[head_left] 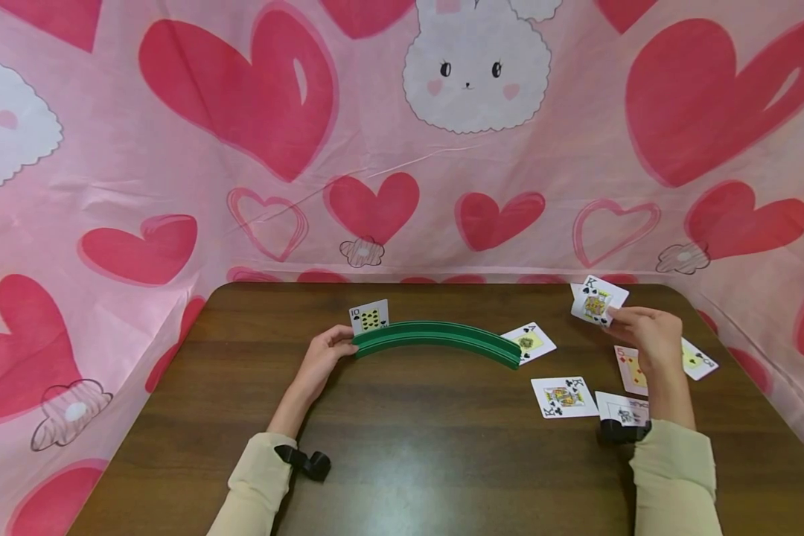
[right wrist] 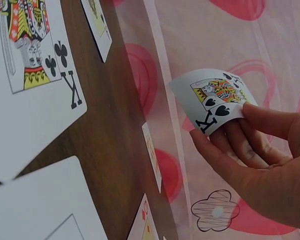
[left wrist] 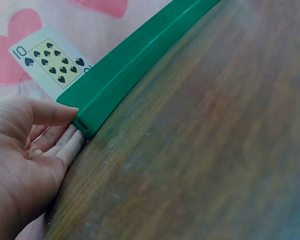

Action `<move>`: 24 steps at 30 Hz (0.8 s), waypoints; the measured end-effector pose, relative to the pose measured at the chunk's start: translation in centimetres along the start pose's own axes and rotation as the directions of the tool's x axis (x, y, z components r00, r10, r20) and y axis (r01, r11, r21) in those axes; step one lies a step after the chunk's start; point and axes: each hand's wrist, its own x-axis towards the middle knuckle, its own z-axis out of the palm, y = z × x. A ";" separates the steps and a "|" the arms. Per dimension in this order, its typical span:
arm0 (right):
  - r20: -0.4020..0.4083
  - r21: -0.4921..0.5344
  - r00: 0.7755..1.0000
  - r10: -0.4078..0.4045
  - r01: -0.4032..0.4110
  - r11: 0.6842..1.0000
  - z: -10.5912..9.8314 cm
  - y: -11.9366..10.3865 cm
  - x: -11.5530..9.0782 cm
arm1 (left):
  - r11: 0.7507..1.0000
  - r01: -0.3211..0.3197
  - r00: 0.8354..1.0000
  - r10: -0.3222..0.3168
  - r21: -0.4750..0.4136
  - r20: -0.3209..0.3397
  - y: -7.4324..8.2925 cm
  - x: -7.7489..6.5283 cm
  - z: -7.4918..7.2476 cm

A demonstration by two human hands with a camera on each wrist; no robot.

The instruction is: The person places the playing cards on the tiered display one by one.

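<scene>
My left hand [head_left: 323, 356] grips the left end of a curved green card holder [head_left: 435, 333], thumb in front and fingers behind and below. A ten of spades [head_left: 370, 316] stands upright in the holder's slot near that end. Over the far right of the table, my right hand [head_left: 655, 339] pinches a king of spades [head_left: 595, 302] between thumb and fingers. In the right wrist view that king [right wrist: 222, 95] is slightly bent, its face showing. Another white card corner [head_left: 575, 289] peeks out behind it in the head view.
Face up on the table's right side lie an ace [head_left: 537, 342] by the holder's right end, a king of clubs [head_left: 563, 397], a joker [head_left: 621, 409] and a five of diamonds [head_left: 628, 367]. Another card [head_left: 700, 359] is partly behind the right wrist. A pink heart-patterned cloth [head_left: 375, 149] hangs behind.
</scene>
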 end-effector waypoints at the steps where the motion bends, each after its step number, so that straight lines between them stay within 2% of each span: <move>1: -0.006 -0.014 1.000 0.002 -0.003 1.000 0.1 0.0 0.0 | 1.000 0.001 1.000 -0.001 -0.001 0.001 0.0 0.0 0.0; 6: -0.045 -0.103 0.999 0.002 -0.007 0.995 0.4 -0.3 0.0 | 1.000 -0.002 1.000 0.002 0.000 0.004 -0.1 0.1 0.0; 11: -0.116 -0.164 0.993 -0.018 -0.002 0.986 0.6 -0.5 0.0 | 1.000 -0.010 1.000 0.009 0.008 0.005 -0.2 0.1 0.0; 15: -0.134 -0.173 0.990 -0.030 0.007 0.985 0.6 -0.6 -0.1 | 1.000 -0.001 1.000 0.001 0.006 0.001 -0.2 0.1 0.0; 24: -0.011 0.004 1.000 -0.023 0.024 1.000 0.8 -0.4 -0.2 | 1.000 -0.009 1.000 0.009 0.001 0.002 -0.1 0.0 0.0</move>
